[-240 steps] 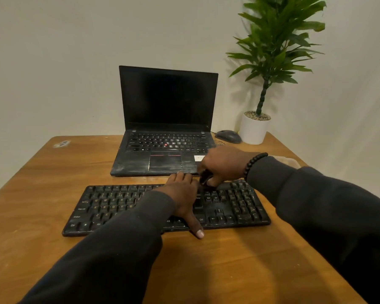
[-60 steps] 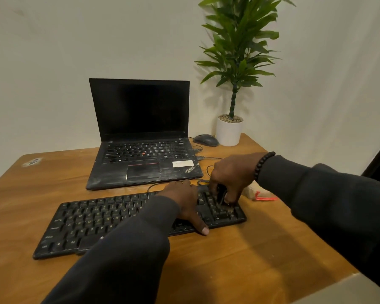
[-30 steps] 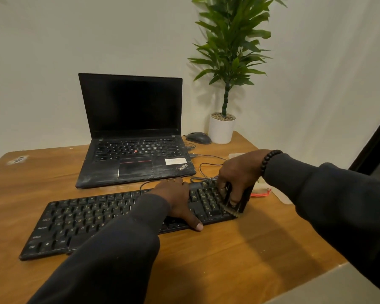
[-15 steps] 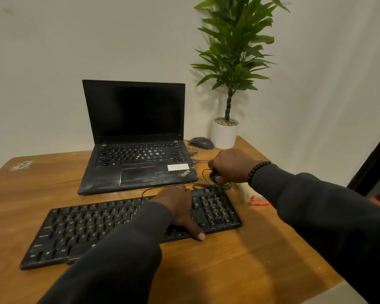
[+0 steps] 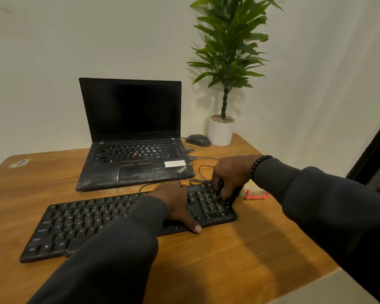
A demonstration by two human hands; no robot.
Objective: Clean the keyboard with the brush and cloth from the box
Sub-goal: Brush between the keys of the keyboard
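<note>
My left hand [image 5: 176,201] lies flat on the keyboard [image 5: 123,220] mid-tabletop, steadying it, while my right hand [image 5: 230,174], fingers curled round the dark brush [image 5: 234,195], works its three o'clock end. I judge a hard stroke could shove the keyboard or snag its cable [image 5: 203,170] at twelve o'clock.

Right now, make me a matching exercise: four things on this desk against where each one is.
Things:
1. brush
2. left hand
3. mouse
4. laptop

Places:
A. beside the white plant pot
B. pressed flat on the keyboard's middle
C. behind the keyboard, lid open
D. in the right hand, at the keyboard's right end

Pairs: 1-D, 2-B, 3-A, 4-C
</note>
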